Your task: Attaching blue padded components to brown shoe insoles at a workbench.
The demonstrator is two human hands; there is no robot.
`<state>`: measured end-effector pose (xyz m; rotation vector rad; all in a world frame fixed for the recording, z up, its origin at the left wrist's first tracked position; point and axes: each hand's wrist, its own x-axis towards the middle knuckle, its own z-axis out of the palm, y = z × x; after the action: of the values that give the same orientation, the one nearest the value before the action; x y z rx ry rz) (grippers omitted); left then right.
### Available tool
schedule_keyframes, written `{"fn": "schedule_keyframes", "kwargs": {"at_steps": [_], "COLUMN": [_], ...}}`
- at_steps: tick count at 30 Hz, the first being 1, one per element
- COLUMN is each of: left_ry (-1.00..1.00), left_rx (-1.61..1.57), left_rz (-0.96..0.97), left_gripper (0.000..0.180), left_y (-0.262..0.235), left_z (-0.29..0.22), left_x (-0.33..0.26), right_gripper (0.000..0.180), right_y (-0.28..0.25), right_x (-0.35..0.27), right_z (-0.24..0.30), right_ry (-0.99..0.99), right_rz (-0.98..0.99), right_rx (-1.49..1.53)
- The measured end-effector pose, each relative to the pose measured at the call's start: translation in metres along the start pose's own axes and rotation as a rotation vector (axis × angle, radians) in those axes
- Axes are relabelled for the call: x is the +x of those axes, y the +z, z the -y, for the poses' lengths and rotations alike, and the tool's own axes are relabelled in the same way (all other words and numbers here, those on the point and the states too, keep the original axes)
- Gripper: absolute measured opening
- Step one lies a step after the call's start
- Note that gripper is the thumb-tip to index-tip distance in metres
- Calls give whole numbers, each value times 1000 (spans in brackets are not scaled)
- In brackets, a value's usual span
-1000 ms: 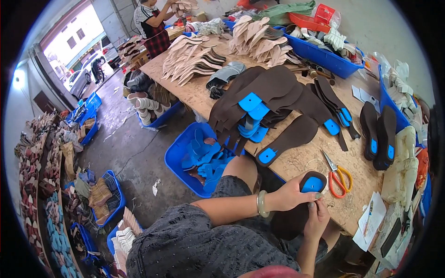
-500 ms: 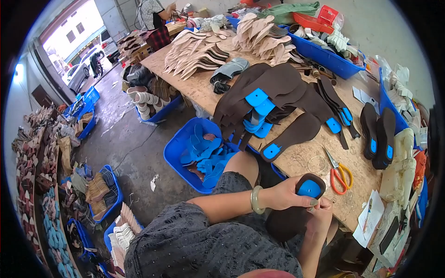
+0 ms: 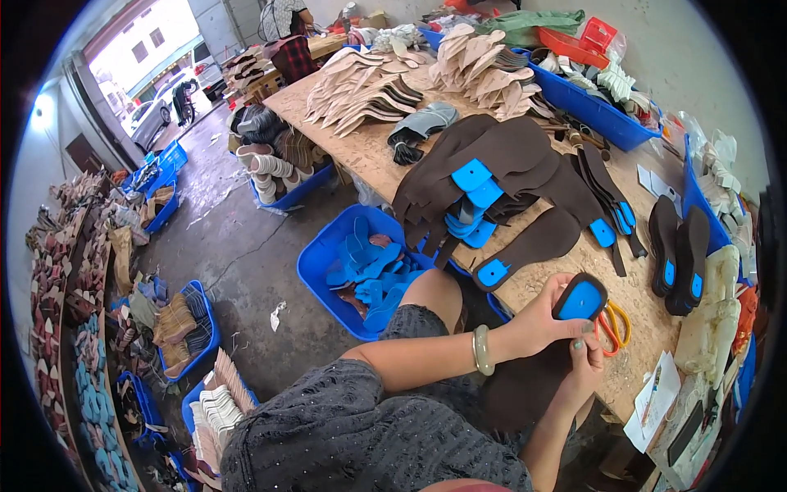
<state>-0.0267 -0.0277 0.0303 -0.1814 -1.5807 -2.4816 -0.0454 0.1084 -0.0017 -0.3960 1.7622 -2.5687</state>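
My left hand (image 3: 533, 328) grips the heel end of a dark brown insole (image 3: 525, 389), its thumb lying below the blue heel pad (image 3: 580, 300). The insole's wide forepart hangs over my lap. Close to the left thumb, my right hand (image 3: 580, 373) is closed in a pinch; what lies between its fingertips is hidden. Just beyond the heel pad are scissors (image 3: 625, 324) with orange and yellow handles, their blades covered by the hand and pad. On the table edge lies another brown insole (image 3: 533, 246) with a blue heel pad, beside a pile of brown insoles (image 3: 500, 152).
A blue tub (image 3: 316, 275) of blue pieces stands left of my knee. Pale sole-shaped pieces (image 3: 352, 102) are stacked at the back of the table (image 3: 549, 299). More brown insoles (image 3: 680, 254) lie to the right, near a white paper (image 3: 653, 406) with a pen.
Both hands and the held insole have moved right and slightly up in view, and now cover part of the scissors. The whole scene has shifted a little rightward.
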Motion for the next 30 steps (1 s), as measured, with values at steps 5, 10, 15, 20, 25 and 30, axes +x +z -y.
{"fn": "schedule_keyframes", "kwargs": {"at_steps": [5, 10, 15, 20, 25, 30], "left_ry": [166, 161, 156, 230, 299, 259], "left_rx": [331, 360, 372, 344, 406, 342], "left_rz": [-124, -45, -98, 39, 44, 171], "left_gripper": [52, 52, 52, 59, 72, 72], "left_y": [8, -1, -10, -16, -17, -13], "left_z": [18, 23, 14, 11, 8, 7], "left_x": [-19, -9, -12, -4, -16, -24], "right_gripper": [4, 3, 6, 5, 11, 70], "right_y": [17, 17, 20, 29, 21, 32], "right_x": [0, 12, 34, 35, 32, 26], "right_z": [6, 22, 17, 19, 6, 11], "right_ry": [-236, -203, 69, 72, 115, 138], "right_rz": [-58, 41, 261, 299, 385, 323], "right_rx": [-317, -451, -148, -23, 63, 168]}}
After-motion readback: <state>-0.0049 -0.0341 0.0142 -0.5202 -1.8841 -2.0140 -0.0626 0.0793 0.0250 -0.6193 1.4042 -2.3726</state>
